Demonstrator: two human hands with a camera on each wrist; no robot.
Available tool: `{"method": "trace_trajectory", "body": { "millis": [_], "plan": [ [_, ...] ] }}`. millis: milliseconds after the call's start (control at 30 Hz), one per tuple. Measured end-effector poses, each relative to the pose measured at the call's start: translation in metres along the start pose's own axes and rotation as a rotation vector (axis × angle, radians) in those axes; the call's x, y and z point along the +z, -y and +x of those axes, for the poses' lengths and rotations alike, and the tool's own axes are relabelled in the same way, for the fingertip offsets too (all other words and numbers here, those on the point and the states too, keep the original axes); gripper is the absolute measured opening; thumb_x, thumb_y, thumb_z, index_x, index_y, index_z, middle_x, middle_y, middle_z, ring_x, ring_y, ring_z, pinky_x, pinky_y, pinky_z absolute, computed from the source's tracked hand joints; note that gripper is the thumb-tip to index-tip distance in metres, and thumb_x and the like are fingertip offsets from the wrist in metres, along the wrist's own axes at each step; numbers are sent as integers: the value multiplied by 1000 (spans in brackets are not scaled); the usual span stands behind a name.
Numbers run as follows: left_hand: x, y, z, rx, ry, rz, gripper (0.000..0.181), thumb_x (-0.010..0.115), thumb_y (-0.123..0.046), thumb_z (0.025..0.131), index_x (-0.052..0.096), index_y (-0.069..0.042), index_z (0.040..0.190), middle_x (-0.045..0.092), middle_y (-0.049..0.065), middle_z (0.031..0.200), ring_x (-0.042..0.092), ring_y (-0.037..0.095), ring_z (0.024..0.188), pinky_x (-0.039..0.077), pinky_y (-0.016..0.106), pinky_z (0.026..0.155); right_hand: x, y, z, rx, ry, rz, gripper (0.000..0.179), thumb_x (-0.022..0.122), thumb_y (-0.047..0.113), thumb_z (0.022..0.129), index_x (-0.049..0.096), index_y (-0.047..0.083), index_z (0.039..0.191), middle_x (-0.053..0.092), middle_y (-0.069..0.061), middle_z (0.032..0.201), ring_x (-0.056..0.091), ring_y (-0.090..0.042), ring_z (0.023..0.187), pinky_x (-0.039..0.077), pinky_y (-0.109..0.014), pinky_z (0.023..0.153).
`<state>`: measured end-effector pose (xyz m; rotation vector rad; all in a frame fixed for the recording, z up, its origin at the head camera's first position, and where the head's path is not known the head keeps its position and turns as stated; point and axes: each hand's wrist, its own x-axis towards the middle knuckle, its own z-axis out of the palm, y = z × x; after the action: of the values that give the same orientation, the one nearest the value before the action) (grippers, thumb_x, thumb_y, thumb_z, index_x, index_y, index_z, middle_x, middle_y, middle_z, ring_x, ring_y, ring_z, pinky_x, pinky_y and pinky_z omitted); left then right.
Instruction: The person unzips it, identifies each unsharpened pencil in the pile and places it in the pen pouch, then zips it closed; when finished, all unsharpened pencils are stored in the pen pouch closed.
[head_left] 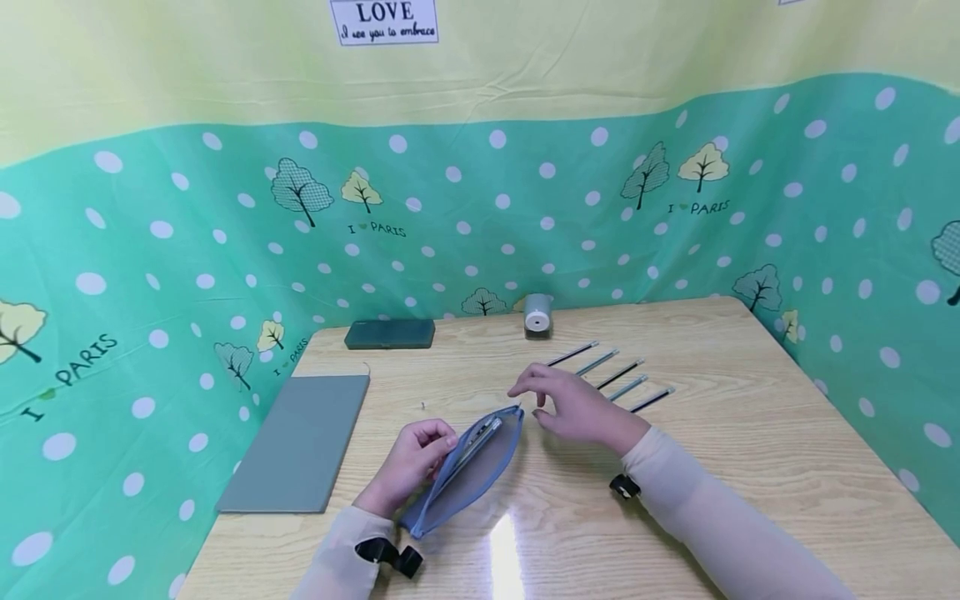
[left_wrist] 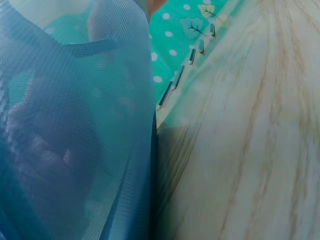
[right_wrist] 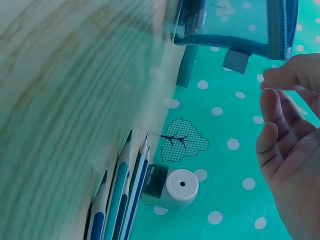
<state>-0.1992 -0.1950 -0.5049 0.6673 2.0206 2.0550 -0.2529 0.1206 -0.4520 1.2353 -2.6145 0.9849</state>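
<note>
My left hand (head_left: 408, 462) grips the near-left side of a blue mesh zip pencil pouch (head_left: 495, 471), which is tilted with its mouth unzipped. Several slim items, perhaps pens or pencils (head_left: 480, 440), lie inside it. In the left wrist view the mesh (left_wrist: 110, 150) covers much of the picture. Just off the pouch's far corner is my right hand (head_left: 573, 404), fingers bent and nothing visible between them. The right wrist view shows this hand (right_wrist: 295, 135) close to the zip end (right_wrist: 287, 52), apart from it. Several sharpened pencils (head_left: 651, 401) lie in a row beyond my right hand.
A white and grey pencil sharpener (head_left: 537, 317) stands at the table's back edge. Left of it lies a dark green case (head_left: 390, 334). A flat grey board (head_left: 296, 446) lies on the left side of the wooden table (head_left: 750, 467). A dotted green curtain (head_left: 465, 192) hangs behind.
</note>
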Motion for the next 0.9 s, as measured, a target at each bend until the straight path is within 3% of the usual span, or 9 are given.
{"method": "trace_trajectory", "body": {
  "millis": [100,233,400,533,733,900],
  "plan": [
    [-2,0,0,23,21,7,20,59,-5,105,60,12,94,49,-2,66,33,29,50,26,36,39,1,-2,0,-15,23,8,42,77,-5,88,74,17,124,63,8,122,66,-18,96,59,-37,79],
    [-4,1,0,25,31,1,19,58,-5,105,61,10,94,52,-5,69,35,23,50,27,35,40,1,-1,1,-36,39,16,29,81,2,90,78,17,115,66,9,117,69,-22,99,60,-38,84],
    [-5,2,-1,10,21,0,18,59,-6,105,61,9,94,57,-8,71,42,8,54,31,28,41,-1,2,0,-44,47,22,27,83,7,89,79,20,112,68,12,111,69,-11,90,60,-41,81],
    [-6,2,-1,19,25,-1,20,59,-6,105,60,12,95,57,-7,72,43,8,55,31,29,41,-3,4,0,-54,53,34,25,83,9,90,80,20,112,70,12,109,64,-3,87,59,-41,76],
    [-6,3,0,21,6,-8,22,59,-5,104,59,15,95,59,-9,75,49,4,60,38,20,50,-2,2,-1,-36,54,-8,23,80,10,94,79,24,113,70,17,109,65,-9,94,57,-36,74],
    [-8,4,1,18,-17,16,20,59,-5,104,60,14,97,61,-9,79,52,3,66,43,18,58,-2,1,-1,16,57,-15,18,76,16,98,78,27,111,67,23,106,64,-10,90,53,-29,69]
  ]
}}
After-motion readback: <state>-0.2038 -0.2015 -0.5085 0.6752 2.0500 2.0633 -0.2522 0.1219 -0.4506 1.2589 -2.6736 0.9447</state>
